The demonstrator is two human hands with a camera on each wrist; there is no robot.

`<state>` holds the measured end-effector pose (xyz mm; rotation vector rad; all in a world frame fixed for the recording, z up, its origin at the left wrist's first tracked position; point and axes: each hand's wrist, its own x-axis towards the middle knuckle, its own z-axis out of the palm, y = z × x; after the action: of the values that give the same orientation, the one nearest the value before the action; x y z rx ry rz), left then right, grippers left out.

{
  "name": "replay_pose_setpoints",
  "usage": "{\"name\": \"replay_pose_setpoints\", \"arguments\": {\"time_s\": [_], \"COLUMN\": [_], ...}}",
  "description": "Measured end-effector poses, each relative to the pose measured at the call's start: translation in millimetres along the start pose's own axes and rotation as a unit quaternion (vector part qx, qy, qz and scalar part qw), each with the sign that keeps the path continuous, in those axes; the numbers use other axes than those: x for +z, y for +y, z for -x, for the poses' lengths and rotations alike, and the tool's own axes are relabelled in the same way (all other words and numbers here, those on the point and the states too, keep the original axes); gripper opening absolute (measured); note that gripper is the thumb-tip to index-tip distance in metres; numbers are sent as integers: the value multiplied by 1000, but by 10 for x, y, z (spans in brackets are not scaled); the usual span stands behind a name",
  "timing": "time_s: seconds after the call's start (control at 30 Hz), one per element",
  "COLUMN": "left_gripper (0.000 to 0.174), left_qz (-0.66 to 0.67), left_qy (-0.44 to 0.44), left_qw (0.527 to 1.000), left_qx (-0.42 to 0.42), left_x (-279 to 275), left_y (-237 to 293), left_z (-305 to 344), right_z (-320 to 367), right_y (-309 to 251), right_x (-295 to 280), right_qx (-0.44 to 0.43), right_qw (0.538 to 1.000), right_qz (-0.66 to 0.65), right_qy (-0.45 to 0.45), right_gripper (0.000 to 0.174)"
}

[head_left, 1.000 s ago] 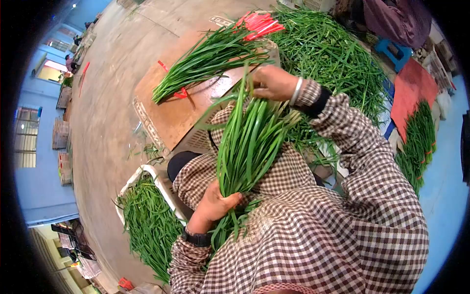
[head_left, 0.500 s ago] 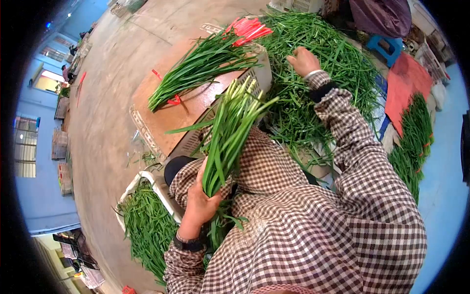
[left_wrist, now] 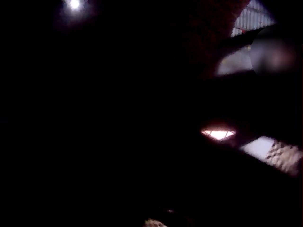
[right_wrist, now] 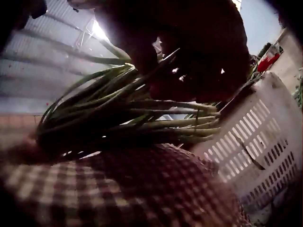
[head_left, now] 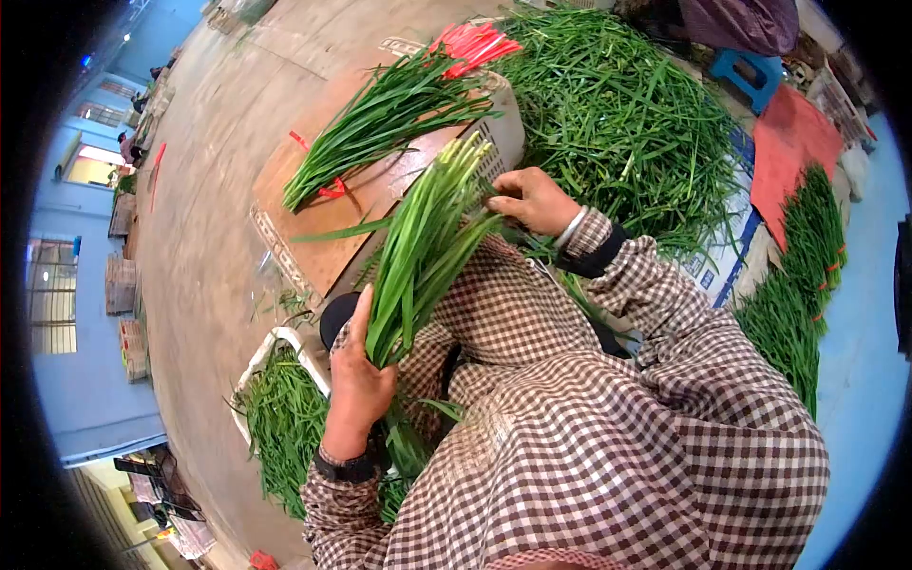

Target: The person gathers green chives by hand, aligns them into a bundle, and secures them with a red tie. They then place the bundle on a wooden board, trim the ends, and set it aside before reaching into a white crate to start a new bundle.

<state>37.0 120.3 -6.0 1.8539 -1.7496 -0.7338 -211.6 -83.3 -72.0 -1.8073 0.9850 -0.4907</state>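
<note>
My left hand (head_left: 359,389) grips a bunch of garlic chives (head_left: 423,247) near its leafy end, above my lap. The pale cut ends of the bunch point up and away from me. Beside those ends, my right hand (head_left: 537,201) has its thumb and index finger bent together on green chive leaves at the bunch's edge. In the right wrist view the right hand (right_wrist: 199,52) is a dark shape over the stalks (right_wrist: 175,125). Almost everything in the left wrist view is black, so the left hand's fingers are hidden there.
A brown board (head_left: 285,237) on a plastic crate (right_wrist: 255,142) carries another chive bunch (head_left: 380,133) and red ties (head_left: 472,47). Loose chives form a big pile (head_left: 608,123) at the right. A white basket (head_left: 249,380) of chives stands left. Tied bunches (head_left: 798,294) lie far right.
My right hand moved out over the loose pile, then came back to the bunch's pale ends. My left hand shifted left and tilted the bunch, with its grip kept.
</note>
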Motion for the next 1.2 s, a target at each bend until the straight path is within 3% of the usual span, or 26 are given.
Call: {"name": "replay_pose_setpoints", "arguments": {"time_s": [0.03,0.1,0.17,0.2,0.27,0.3,0.33,0.37,0.4,0.43,0.5,0.57,0.6,0.63,0.73,0.83,0.87,0.97,1.03,1.1,1.17,1.2], "left_gripper": [83,82,85,87,93,93,94,95,95,95,97,98,98,97,97,96,96,97,98,95,95,94], "left_qz": [0,-45,-95,-138,-220,-218,-217,-215,-212,-210,-228,-230,-234,-239,-244,-240,-240,-248,-265,-267,-286,-287], "left_qy": [2,19,38,31,19,17,14,12,27,24,11,15,14,13,9,20,22,30,22,0,-10,-5], "left_qw": [1000,999,994,990,975,976,976,976,977,977,974,973,972,971,970,971,970,968,964,964,958,958], "left_qx": [-1,14,28,23,8,6,-6,-19,18,16,-10,-2,0,2,1,13,11,20,12,-23,-17,-11], "left_x": [-21,-62,30,54,132,159,185,206,207,221,263,302,307,309,314,330,338,354,369,381,379,394], "left_y": [1,27,-92,-149,-273,-287,-296,-297,-313,-330,-383,-422,-425,-426,-431,-446,-456,-472,-463,-451,-442,-448], "left_z": [1,9,25,56,116,134,152,173,166,191,186,188,184,188,170,176,181,208,207,234,235,232], "right_z": [11,7,34,26,-19,-16,-75,-71,14,79,151,85,39,43,20,-10,29,46,61,12,-56,-53], "right_y": [-2,188,279,362,635,702,1020,1368,1450,1259,1193,1060,914,821,447,332,343,480,502,815,837,729], "right_x": [-29,9,31,0,-172,-358,-502,-726,-876,-913,-790,-698,-689,-530,-181,26,48,35,-39,-202,-432,-483], "right_qx": [-19,-50,-140,-130,12,80,215,260,248,329,302,217,220,260,178,181,203,251,256,229,237,198], "right_qw": [996,991,972,965,977,972,941,926,923,866,832,915,964,963,965,947,951,936,953,950,943,951], "right_qz": [82,121,148,159,65,83,-7,-13,176,323,413,317,153,-73,-87,-102,-141,-241,-160,-118,-93,-132], "right_qy": [19,29,117,163,203,204,262,274,237,194,213,124,4,-6,-170,-246,-185,-52,27,175,215,197], "right_gripper": [21,17,18,18,17,19,24,29,33,39,46,50,51,50,51,32,23,18,16,17,18,18]}}
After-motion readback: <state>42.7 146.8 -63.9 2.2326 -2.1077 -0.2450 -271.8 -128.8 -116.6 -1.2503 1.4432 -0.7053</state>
